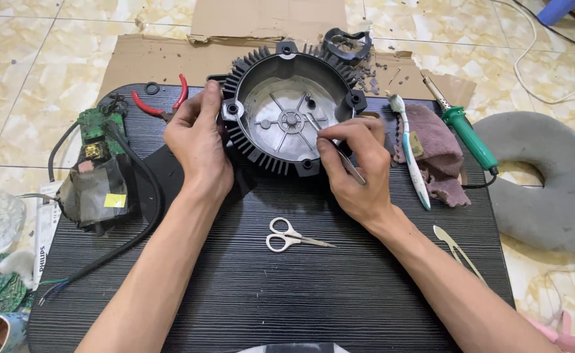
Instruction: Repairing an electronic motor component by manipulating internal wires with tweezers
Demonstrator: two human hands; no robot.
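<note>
A round black finned metal housing (261,68) with a bare grey inside lies at the far middle of a small black table (287,294). My left hand (197,140) grips the housing's left rim. My right hand (356,167) pinches a thin metal tool (351,165), its tip down inside the housing near the grey spokes. Small white-handled scissors (291,236) lie on the table between my forearms.
Left: a green circuit board with taped block and black cable (98,176), red-handled pliers (170,104). Right: a toothbrush (413,163), a mauve cloth (441,153), a green-handled soldering iron (467,134), metal tweezers (454,248), a grey neck pillow (549,176). Cardboard (163,55) lies behind.
</note>
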